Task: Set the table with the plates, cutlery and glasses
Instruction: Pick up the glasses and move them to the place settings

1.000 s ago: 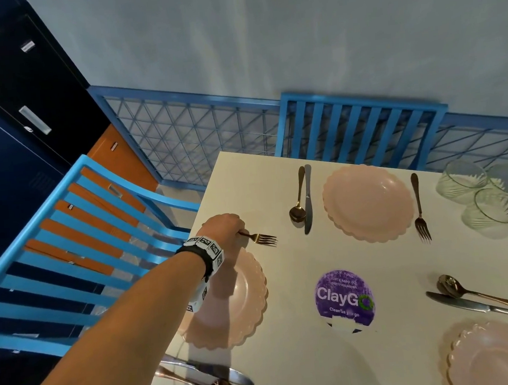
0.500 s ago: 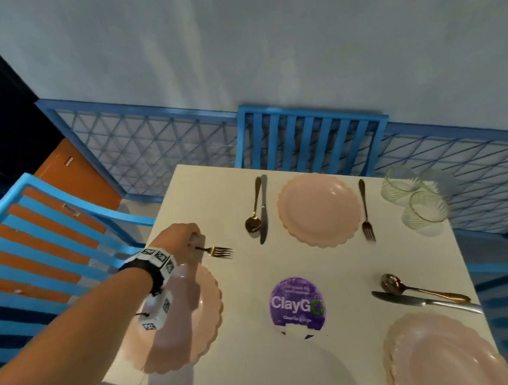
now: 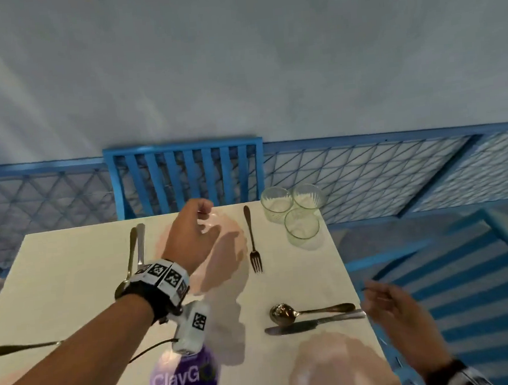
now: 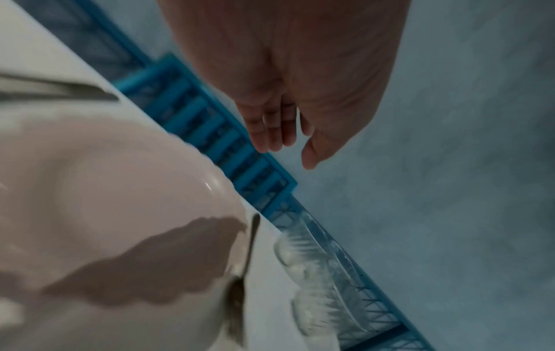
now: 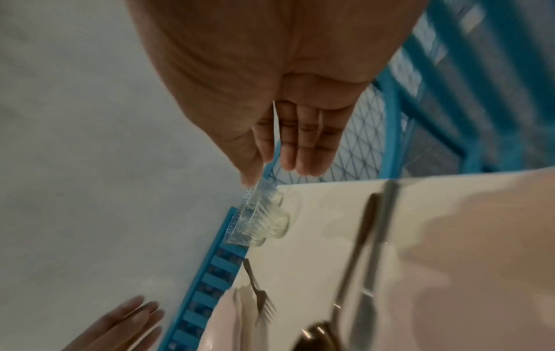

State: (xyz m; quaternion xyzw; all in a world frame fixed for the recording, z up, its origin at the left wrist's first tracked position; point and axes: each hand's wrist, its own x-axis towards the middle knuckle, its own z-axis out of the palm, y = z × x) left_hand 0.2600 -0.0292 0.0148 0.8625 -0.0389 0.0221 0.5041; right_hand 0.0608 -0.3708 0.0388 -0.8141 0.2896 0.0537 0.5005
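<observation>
My left hand (image 3: 203, 217) hovers over the far pink plate (image 3: 233, 248), fingers loosely spread and empty; the left wrist view shows its fingers (image 4: 270, 133) above that plate (image 4: 105, 201). Three clear glasses (image 3: 294, 213) stand clustered at the table's far right corner. My right hand (image 3: 376, 295) is at the right table edge, open and empty, its fingers (image 5: 300, 147) pointing toward the glasses (image 5: 261, 220). A fork (image 3: 252, 241) lies right of the far plate, a spoon and knife (image 3: 136, 253) left of it. Another fork (image 3: 22, 348) lies at the left edge.
A spoon (image 3: 310, 311) and knife (image 3: 314, 322) lie beside the near right pink plate (image 3: 336, 368). A purple ClayGo sticker (image 3: 182, 380) marks the white table (image 3: 71, 282). Blue chairs (image 3: 184, 176) stand at the far and right sides, before a blue mesh railing (image 3: 367, 177).
My left hand has let go of the fork by the left plate and swung right, over the far plate. The view has turned right, and my right hand has come into sight.
</observation>
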